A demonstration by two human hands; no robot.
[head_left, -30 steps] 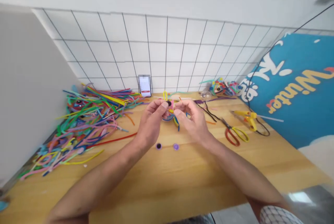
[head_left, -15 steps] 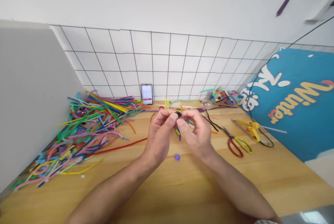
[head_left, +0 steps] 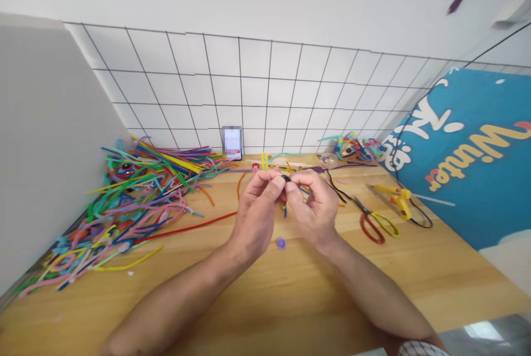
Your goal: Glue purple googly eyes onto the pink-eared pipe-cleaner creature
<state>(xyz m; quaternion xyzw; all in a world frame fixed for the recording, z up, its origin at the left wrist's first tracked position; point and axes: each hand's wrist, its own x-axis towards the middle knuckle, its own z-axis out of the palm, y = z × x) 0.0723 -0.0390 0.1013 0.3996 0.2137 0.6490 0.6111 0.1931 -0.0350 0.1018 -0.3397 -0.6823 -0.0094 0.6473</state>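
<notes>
My left hand (head_left: 258, 209) and my right hand (head_left: 312, 207) meet above the middle of the table. Thumbs and forefingers of both pinch a small black fuzzy coil (head_left: 286, 178), which looks like wound pipe cleaner; the fingertips cover part of it. On the wood just below them lies a small round purple piece (head_left: 281, 243). Behind my right hand are loose black pipe cleaners (head_left: 337, 187). A red pipe cleaner (head_left: 194, 225) stretches across the table toward my left wrist. Bits of blue and yellow between the hands are mostly hidden.
Many coloured pipe cleaners (head_left: 141, 201) are heaped at the left. Scissors (head_left: 375, 223) with red and yellow handles and a yellow glue gun (head_left: 396, 198) lie at the right. A phone (head_left: 232, 142) leans on the grid wall, and colourful decorated figures (head_left: 348, 147) sit at the back right.
The view has shifted slightly. Both hands keep their pinch on the black coil, with the fingers a little rearranged around it. Nothing on the table has visibly moved.
</notes>
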